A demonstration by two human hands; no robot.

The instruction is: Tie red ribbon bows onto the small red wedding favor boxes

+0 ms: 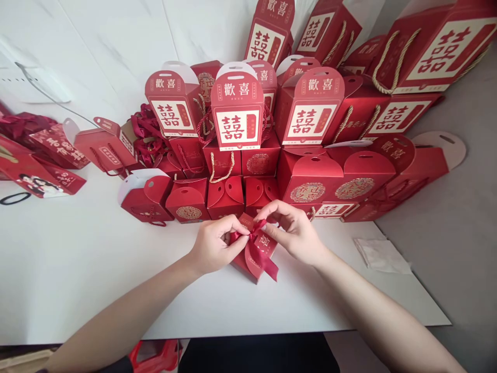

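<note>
A red gift box [245, 261] with folded top flaps and light lettering rests on the white table in front of me. A dark red satin ribbon [267, 265] is looped in a bow over its top, and one tail hangs down the near side. My left hand [213, 243] pinches the ribbon near the knot from the left, thumb and forefinger together. From the right, my right hand [297, 233] grips a loop of the same ribbon between thumb and fingers. Both hands hide parts of the bow and the box's top.
Behind the box stand stacked red gift boxes [238, 122], several with rope handles. A tangle of red ribbon [145, 129] lies left of the stack, with more red boxes [42, 171] farther left. White tissue packet [382, 255] lies at right on the white table [97, 269], near a grey wall.
</note>
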